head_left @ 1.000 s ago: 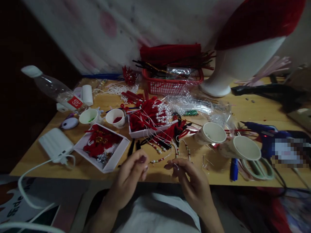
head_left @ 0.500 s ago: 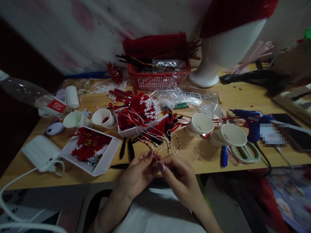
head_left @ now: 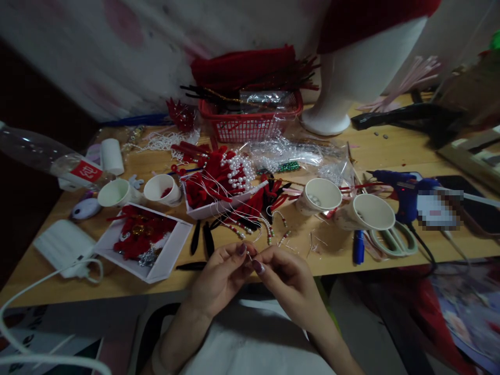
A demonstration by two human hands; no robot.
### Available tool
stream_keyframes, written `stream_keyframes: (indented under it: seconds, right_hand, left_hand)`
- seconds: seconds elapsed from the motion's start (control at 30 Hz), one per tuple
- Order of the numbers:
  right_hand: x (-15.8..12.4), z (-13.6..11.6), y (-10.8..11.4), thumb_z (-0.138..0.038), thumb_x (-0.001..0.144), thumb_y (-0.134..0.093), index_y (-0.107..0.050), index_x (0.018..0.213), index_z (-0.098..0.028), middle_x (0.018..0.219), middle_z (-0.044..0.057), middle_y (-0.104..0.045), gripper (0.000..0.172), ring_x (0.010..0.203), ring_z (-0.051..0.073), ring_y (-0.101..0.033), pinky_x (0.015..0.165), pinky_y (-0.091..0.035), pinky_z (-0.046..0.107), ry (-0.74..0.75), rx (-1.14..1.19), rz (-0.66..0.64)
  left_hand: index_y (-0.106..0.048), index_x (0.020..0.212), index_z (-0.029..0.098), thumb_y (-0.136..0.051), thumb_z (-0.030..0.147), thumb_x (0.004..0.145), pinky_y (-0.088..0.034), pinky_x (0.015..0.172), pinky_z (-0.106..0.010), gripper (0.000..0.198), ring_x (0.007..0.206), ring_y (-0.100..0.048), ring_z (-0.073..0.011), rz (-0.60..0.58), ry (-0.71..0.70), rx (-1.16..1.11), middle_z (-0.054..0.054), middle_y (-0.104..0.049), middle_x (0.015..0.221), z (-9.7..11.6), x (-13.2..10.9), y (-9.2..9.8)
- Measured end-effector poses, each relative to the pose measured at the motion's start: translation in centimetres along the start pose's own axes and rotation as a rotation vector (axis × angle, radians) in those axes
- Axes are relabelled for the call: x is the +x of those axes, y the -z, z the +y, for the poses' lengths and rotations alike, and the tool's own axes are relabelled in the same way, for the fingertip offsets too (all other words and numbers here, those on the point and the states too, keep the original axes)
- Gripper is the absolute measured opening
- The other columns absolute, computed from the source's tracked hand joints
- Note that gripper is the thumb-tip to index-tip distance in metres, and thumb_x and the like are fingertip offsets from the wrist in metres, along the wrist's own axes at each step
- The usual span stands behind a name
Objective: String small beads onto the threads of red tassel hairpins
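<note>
Piece (head_left: 250, 255) at the fingertips (head_left: 258, 266) too small to tell, bottle (head_left: 52, 157) cut off at left, red cap (head_left: 369, 23) at top

The left hand (head_left: 219, 278) and right hand (head_left: 291, 284) pinch a thin pale strand (head_left: 250, 255); beaded strings (head_left: 268, 227) lie beyond both hands, scissors (head_left: 394, 240) rightward on the counter (head_left: 410, 151).

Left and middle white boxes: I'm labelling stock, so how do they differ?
The left box shows gold trim and silver tinsel among its red pieces; the middle box shows white beads on its red pile. The left box sits nearer the table's front edge than the middle box. The middle box is heaped above its rim; the left box's contents lie mostly within its walls. Both boxes are white and open-topped.
</note>
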State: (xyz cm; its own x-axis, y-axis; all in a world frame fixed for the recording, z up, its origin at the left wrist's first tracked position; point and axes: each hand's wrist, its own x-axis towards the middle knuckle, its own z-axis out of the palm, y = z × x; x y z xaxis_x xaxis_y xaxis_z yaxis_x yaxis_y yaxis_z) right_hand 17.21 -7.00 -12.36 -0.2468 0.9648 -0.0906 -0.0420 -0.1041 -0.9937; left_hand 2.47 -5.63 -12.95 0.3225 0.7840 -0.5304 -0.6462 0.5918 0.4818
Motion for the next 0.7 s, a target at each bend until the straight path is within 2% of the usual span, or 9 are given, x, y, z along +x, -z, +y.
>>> stream_keyframes:
  seconds: [0.3,0.4,0.5,0.6,0.7]
  right_hand:
    - [0.2,-0.1,0.2,-0.048,0.088,-0.061,-0.059,0.073,-0.018,0.06,-0.004,-0.044,0.033,0.055,0.01,-0.036,0.049,-0.03,0.021,-0.097,0.059,-0.035]
    - [0.2,-0.2,0.3,-0.052,0.086,-0.063,-0.057,0.071,-0.018,0.058,-0.005,-0.04,0.038,0.054,0.009,-0.033,0.048,-0.029,0.02,-0.125,0.085,-0.048]
    - [0.2,0.0,0.4,-0.052,0.085,-0.064,-0.057,0.071,-0.018,0.059,-0.005,-0.04,0.037,0.055,0.01,-0.034,0.049,-0.03,0.02,-0.139,0.109,-0.055]
    - [0.1,0.2,0.5,-0.049,0.087,-0.063,-0.06,0.075,-0.018,0.061,-0.004,-0.042,0.033,0.056,0.01,-0.036,0.05,-0.031,0.021,-0.122,0.094,-0.058]
    - [-0.2,0.3,0.5,-0.042,0.091,-0.06,-0.066,0.082,-0.017,0.064,-0.002,-0.048,0.027,0.057,0.01,-0.039,0.051,-0.032,0.022,-0.068,0.024,-0.069]
  left_hand:
    - [-0.077,0.069,0.014,-0.092,0.035,0.059,-0.047,0.062,-0.018,0.027,0.064,-0.056,-0.0083,-0.016,-0.085,0.126,-0.001,-0.064,0.069,-0.1,-0.2,0.1]
    - [-0.077,0.068,0.016,-0.088,0.04,0.065,-0.047,0.065,-0.021,0.027,0.068,-0.056,-0.0104,-0.035,-0.196,0.26,-0.002,-0.063,0.076,0.0,-0.2,0.2]
    - [-0.079,0.074,0.019,-0.08,0.042,0.076,-0.047,0.072,-0.024,0.023,0.076,-0.057,-0.0134,-0.08,-0.348,0.457,-0.003,-0.063,0.082,0.1,-0.2,0.8]
    - [-0.08,0.081,0.024,-0.072,0.04,0.084,-0.046,0.077,-0.026,0.018,0.084,-0.058,-0.0161,-0.119,-0.461,0.636,-0.004,-0.064,0.086,0.4,-0.3,1.4]
    - [-0.08,0.081,0.025,-0.07,0.039,0.086,-0.046,0.077,-0.027,0.018,0.085,-0.058,-0.0173,-0.115,-0.519,0.724,-0.005,-0.064,0.087,0.6,-0.6,1.5]
